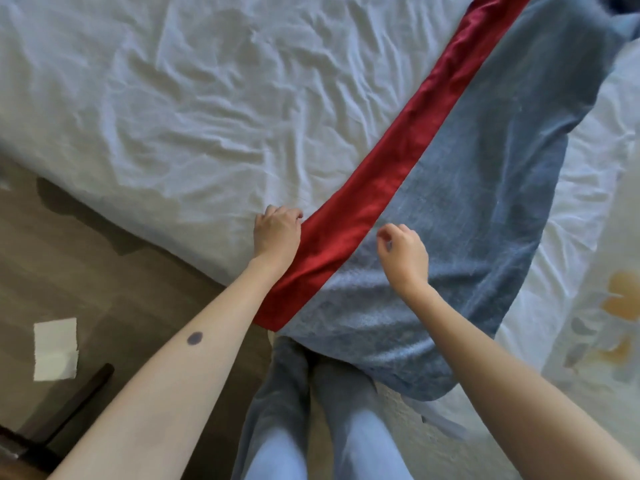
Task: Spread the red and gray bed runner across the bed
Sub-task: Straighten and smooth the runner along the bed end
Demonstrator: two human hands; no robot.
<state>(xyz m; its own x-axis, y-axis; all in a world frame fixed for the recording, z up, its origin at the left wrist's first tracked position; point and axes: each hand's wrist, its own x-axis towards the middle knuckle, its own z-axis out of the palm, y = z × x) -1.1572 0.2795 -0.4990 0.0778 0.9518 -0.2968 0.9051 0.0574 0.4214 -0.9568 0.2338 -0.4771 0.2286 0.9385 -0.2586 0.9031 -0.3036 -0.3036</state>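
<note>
Pinching the red and gray fabric bed runner's (450, 161) red edge with my left hand (277, 233), I am hovering my half-curled, empty right hand (401, 252); best tugging evenly across the white bed (173, 98).

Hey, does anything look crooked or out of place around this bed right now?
Yes. The bed runner lies diagonally across the sheet instead of square to the bed edge. A white sheet of paper also lies loose on the floor.

Both arms outstretched; left hand (277, 233) curled, right hand (403, 252) loosely curled.
</note>
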